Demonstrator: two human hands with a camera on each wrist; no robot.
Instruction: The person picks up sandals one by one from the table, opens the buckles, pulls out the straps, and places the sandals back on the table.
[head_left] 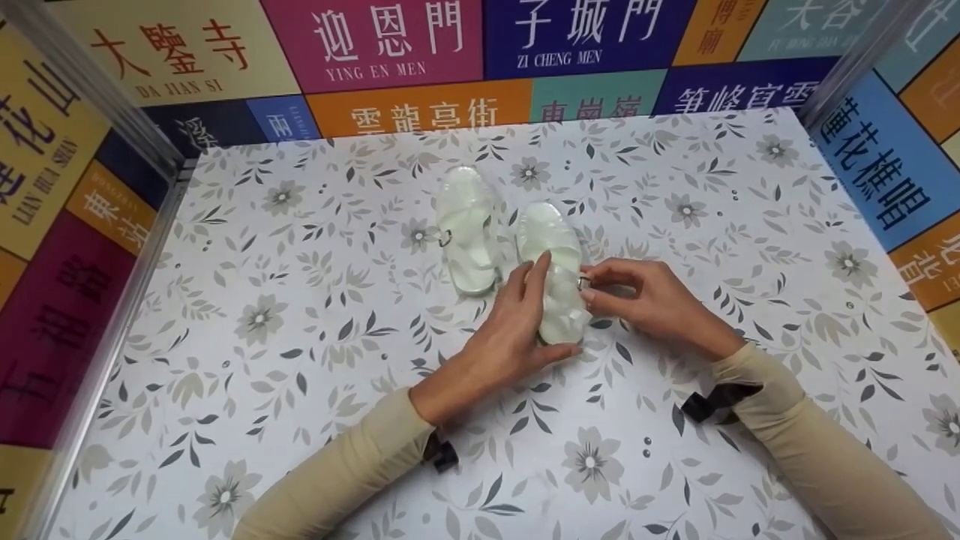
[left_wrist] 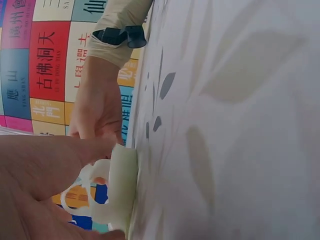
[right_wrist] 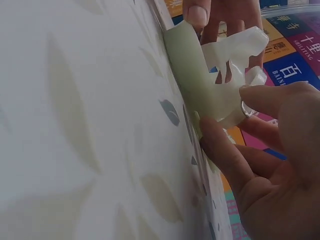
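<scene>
Sandal [head_left: 559,270], pale green, lies on the floral counter [head_left: 300,337]; your left hand [head_left: 510,330] grips its side while your right hand [head_left: 645,300] pinches its metal buckle [head_left: 583,283].

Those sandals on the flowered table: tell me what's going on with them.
A person works on the nearer pale green sandal with both hands. The left hand grips it from the side, holding it down on the table. The right hand pinches a small metal ring at its strap. The other sandal lies untouched beside it.
</scene>
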